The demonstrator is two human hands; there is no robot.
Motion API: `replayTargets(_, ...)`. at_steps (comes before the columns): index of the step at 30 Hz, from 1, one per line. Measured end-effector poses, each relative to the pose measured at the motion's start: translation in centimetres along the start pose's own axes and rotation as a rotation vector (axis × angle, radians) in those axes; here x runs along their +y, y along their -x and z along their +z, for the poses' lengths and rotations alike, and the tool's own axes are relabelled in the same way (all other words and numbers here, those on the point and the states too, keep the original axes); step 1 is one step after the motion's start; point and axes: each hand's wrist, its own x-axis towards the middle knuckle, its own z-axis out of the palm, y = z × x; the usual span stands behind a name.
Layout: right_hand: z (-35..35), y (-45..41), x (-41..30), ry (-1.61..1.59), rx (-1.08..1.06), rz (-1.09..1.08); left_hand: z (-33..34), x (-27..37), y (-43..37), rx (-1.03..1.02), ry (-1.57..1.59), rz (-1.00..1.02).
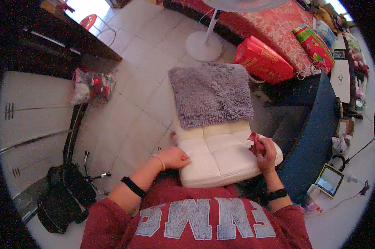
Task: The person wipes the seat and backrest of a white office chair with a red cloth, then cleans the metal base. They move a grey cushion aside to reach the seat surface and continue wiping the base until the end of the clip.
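Before me is a cream padded chair (220,158) with a tufted surface. A grey shaggy mat (214,93) lies over its far part. My left hand (174,157) is at the chair's left edge with its fingers curled. A small reddish spot shows by its fingertips, and I cannot tell whether it is something held. On the right side of the chair, my right hand (267,154) grips a crumpled red cloth or wrapper (256,143), whose upper end sticks out above the fingers.
A black bag (66,199) stands at lower left, below a clear bag of items (92,87) by pale cabinets (38,109). Ahead are a white fan base (204,46) and a red paper bag (263,60). A dark blue desk (308,140) runs along the right.
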Motion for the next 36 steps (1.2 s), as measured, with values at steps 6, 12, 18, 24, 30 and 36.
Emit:
replayTargets(6,-3.4,-3.0,4.4,0.177,0.168,-0.041,4.7,2.8,-2.1,0.056,0.164,0.159)
replayTargets(12,-5.3,-4.8,6.3,0.073,0.537,0.055,7.9,5.2,-8.5,0.087,-0.141,0.009)
replayTargets(18,-4.3,-1.8,4.9,0.09,0.538,-0.017,7.1,5.0,-13.8,0.321,-0.16,-0.297)
replayTargets(24,-4.4,-3.5,4.4,0.323,0.423,0.065,7.4,5.6,-20.4,0.453,-0.151,-0.518)
replayTargets(30,-5.4,-6.3,5.2,0.545,0.289,0.071,4.5,2.8,-22.1,0.13,-0.266,-0.326)
replayTargets(36,-6.5,-8.2,5.9,0.684,0.145,0.084,-6.9,-1.5,-20.5,0.194,0.039,-0.163)
